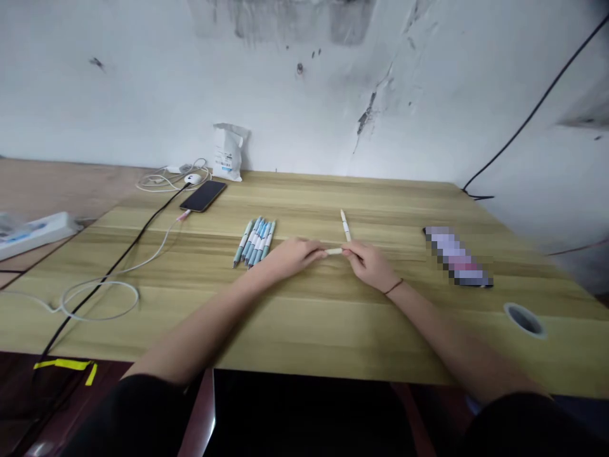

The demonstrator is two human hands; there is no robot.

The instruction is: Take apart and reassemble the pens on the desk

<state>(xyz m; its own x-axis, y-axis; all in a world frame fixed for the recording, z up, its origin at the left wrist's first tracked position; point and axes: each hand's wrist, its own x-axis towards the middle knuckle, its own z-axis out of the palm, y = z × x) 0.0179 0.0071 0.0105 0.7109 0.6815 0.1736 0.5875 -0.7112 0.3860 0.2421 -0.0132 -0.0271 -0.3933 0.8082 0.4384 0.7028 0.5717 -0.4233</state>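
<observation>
We find the short white pen piece point(333, 252) held just above the middle of the bench point(304, 317), level and lying left to right, bridging our two hands. Our left hand point(290, 254) comes in from the near left with the forearm stretched low over the wood. Its fingers are drawn together and pinch the left end of the piece. Our right hand point(371, 263) reaches in from the near right, a thin dark band at its wrist. Its fingertips are closed on the right end, and the rest of the hand is loosely curled. Both hands rest on or very close to the bench top; we cannot tell which.

Just beyond the right hand's fingers lies a white pen point(345, 225), pointing away from us, apart from the hands. To the left of our left hand sits a bunch of blue pens point(254, 242), side by side and touching one another.

Farther left and back, a dark phone point(203, 195) lies flat with a cable point(99, 298) running from it and looping near the left edge. A small white bag point(228, 152) stands against the wall; we cannot see its contents. On the right lies a blurred flat object point(457, 257), and nearer us a round hole point(523, 318) opens in the bench.
</observation>
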